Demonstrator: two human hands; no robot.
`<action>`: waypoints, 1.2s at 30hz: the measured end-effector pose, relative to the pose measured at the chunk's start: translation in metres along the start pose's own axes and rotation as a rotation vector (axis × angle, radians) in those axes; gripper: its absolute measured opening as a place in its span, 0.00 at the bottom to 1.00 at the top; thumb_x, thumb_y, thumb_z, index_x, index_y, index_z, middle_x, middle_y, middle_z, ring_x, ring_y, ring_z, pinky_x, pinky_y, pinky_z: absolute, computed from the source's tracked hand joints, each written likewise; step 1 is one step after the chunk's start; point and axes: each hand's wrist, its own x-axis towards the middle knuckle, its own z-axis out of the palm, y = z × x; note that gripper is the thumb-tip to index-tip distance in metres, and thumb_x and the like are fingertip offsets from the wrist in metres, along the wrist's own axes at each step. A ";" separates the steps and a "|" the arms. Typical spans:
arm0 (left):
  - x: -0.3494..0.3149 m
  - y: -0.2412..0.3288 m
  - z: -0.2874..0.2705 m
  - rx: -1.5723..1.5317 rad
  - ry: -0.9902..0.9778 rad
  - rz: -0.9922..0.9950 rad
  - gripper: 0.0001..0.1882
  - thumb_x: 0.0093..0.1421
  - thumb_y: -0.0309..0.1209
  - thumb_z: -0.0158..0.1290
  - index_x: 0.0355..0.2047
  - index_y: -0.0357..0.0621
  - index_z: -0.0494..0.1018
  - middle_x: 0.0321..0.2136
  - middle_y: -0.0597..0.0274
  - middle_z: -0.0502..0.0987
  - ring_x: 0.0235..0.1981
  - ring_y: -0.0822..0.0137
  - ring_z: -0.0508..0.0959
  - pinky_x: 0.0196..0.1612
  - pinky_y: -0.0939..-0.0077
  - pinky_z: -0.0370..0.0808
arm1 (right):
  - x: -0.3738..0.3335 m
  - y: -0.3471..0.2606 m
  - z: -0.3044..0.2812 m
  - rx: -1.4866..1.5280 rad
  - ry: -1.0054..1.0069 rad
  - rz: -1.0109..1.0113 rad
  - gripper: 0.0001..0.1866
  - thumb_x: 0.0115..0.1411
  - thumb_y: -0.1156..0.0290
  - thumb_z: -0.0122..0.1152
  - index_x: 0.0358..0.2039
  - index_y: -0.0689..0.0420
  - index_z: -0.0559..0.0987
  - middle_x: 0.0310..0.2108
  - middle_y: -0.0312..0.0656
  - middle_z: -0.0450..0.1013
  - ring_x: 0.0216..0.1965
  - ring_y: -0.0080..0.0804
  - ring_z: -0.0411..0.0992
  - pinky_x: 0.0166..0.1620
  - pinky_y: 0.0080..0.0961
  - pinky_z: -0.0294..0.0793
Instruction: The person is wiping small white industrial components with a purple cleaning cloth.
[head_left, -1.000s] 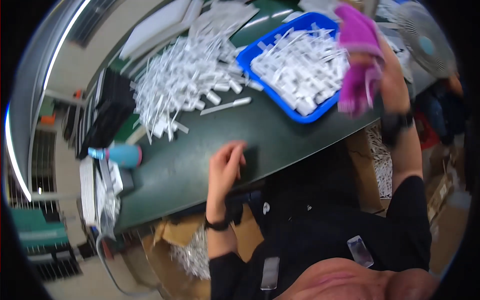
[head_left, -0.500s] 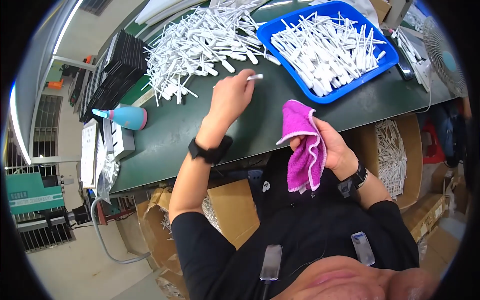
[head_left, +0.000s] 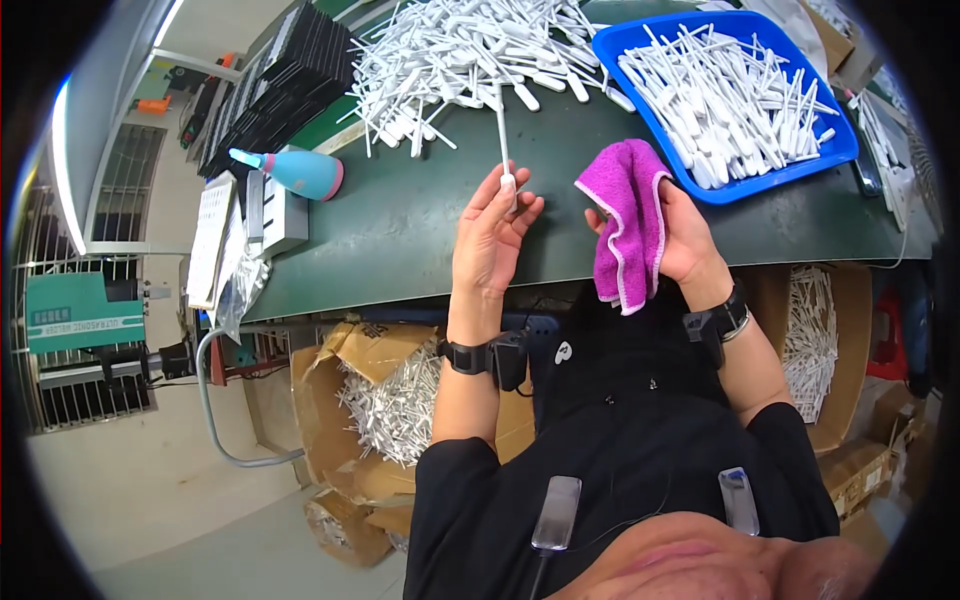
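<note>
My left hand pinches a white plastic stick by its thick end. The thin shaft points up and away from me, toward the pile. A purple cloth with a pale edge drapes over the fingers of my right hand, which grips it; most of those fingers are hidden. Beyond my left hand, a loose pile of similar white sticks covers the back of the dark green table. A blue tray full of such sticks stands beyond my right hand.
At the left are a light-blue squeeze bottle, a small white box and stacked black trays. Cardboard boxes holding white sticks stand under the table, one at the left and one at the right.
My left hand has turned palm-up and come nearer me; the stick in it now stands lengthwise, fully in view. The cloth and right hand have shifted slightly. The whole view has moved.
</note>
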 end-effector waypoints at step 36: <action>-0.052 -0.026 0.059 0.262 -0.423 -0.545 0.14 0.67 0.37 0.42 0.33 0.38 0.67 0.13 0.67 0.67 0.09 0.76 0.67 0.12 0.86 0.64 | 0.015 -0.014 0.029 -0.268 -0.322 -0.382 0.17 0.67 0.57 0.39 0.37 0.57 0.72 0.27 0.34 0.69 0.26 0.24 0.66 0.28 0.16 0.65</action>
